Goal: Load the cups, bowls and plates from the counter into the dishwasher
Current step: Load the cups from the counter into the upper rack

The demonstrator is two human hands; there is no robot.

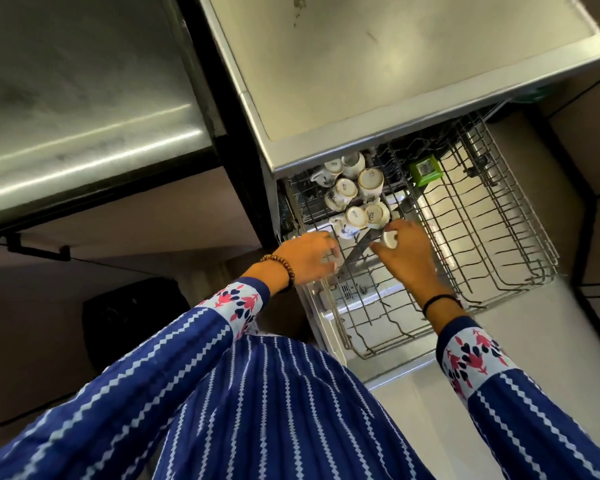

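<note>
left of the rack's [482, 220] open wire, right hand [407, 256] round a cup [390, 239]

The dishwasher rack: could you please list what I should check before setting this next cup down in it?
1. Right hand grips the small white cup: ok.
2. Dishwasher rack is pulled out: ok.
3. Free space in the rack to the right of the loaded cups: ok.
4. Loaded cups sit bases up: ok.
5. Left hand holds nothing: cannot tell.
</note>
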